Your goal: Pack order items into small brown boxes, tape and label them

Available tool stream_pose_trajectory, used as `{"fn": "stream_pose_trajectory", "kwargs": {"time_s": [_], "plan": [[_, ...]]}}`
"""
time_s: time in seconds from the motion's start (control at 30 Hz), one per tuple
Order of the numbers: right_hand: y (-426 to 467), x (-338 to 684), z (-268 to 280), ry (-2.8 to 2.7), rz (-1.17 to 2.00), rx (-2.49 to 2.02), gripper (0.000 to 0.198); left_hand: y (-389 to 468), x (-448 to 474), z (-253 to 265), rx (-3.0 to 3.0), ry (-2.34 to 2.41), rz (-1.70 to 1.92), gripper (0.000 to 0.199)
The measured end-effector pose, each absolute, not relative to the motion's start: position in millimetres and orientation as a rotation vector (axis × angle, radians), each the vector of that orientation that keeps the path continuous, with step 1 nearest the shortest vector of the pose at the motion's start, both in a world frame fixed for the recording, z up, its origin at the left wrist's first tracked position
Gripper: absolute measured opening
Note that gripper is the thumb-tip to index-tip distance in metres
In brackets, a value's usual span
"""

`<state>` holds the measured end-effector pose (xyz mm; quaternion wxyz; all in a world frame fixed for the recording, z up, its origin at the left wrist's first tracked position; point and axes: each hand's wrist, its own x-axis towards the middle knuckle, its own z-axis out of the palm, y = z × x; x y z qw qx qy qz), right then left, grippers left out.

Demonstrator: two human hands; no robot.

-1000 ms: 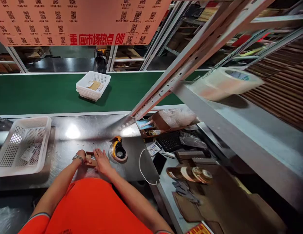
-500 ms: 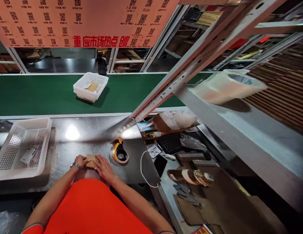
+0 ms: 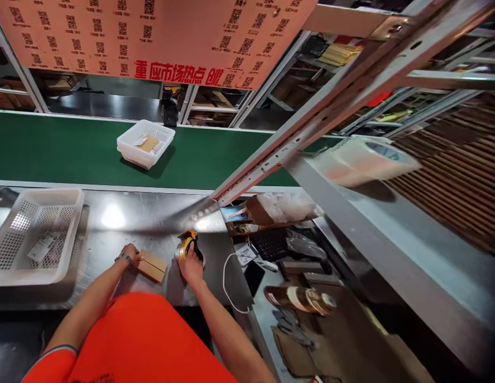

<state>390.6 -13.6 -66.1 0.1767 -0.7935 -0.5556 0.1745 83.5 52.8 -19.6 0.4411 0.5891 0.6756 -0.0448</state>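
A small brown cardboard box [image 3: 152,265] lies on the metal bench in front of me, a seam running along its top. My left hand [image 3: 131,254], with a watch at the wrist, pinches the box at its left end. To the right, my right hand [image 3: 190,266] is wrapped round a yellow and black tape dispenser [image 3: 188,242], which sits on the bench. The hand covers much of the dispenser, so its lower part is hidden.
A white plastic basket [image 3: 74,234] with a labelled packet stands at left. Another white basket [image 3: 147,143] holding a brown parcel rests on the green conveyor belt [image 3: 72,143]. A slanted metal post [image 3: 267,162], a keyboard [image 3: 269,244] and a brown bottle [image 3: 297,299] are at right.
My right hand has left the box and moved right onto the tape dispenser, closing on it. The left hand stays at the box, which now lies turned at an angle and more exposed.
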Motion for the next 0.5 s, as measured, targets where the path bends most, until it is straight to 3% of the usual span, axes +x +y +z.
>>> {"fn": "stream_pose_trajectory", "kwargs": {"time_s": [0.17, 0.33, 0.5], "plan": [[0.1, 396.5, -36.3, -1.465, 0.820, -2.026, 0.081, 52.8, 85.5, -12.7, 1.444, 1.673, -0.130, 0.014], [-11.7, 362.4, -20.9, -0.941, 1.300, -1.559, 0.082, 53.6, 86.9, -11.1, 1.404, 1.665, -0.158, 0.012], [-30.8, 315.7, -34.7, -1.198, 1.217, -1.562, 0.088, 52.7, 86.5, -8.3, 1.365, 1.670, -0.109, 0.023]]}}
